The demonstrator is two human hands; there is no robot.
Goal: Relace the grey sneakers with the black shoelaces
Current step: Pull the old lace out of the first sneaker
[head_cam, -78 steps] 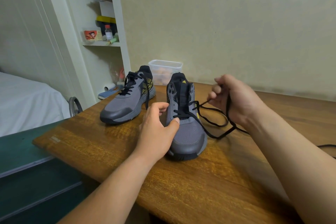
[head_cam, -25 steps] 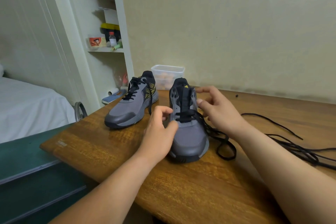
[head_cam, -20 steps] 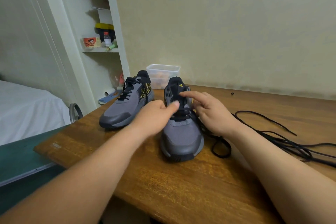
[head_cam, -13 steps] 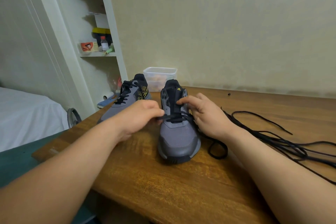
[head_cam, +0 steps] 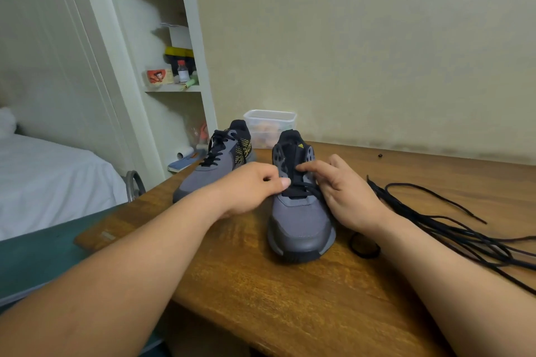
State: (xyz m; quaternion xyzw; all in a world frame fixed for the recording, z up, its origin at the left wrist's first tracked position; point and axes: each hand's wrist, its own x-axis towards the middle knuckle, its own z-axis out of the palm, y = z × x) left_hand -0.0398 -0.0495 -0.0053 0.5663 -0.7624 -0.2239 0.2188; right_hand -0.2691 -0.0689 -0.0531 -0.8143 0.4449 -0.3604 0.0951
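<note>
**Item: near sneaker, lacing part done**

Near grey sneaker [head_cam: 301, 223]: centre frame, toe toward us, on wooden table [head_cam: 261, 284]; only lowest eyelets threaded. L hand [head_cam: 249, 188] pinches the laced strand [head_cam: 298, 192] at the shoe's left eyelets, thumb on top. R hand [head_cam: 345, 197]: forefinger straight on the tongue, other fingers loose vs. shoe's side, no grip we can see. Black shoelaces [head_cam: 452, 235]: sprawled right of frame, tangled. 2nd sneaker [head_cam: 208, 177]: centre left, laced. Risks, as we judge: tangle snags when we pull slack; ends go uneven if one side is pulled alone; pinch slips & strand backs out of eyelet.
</note>
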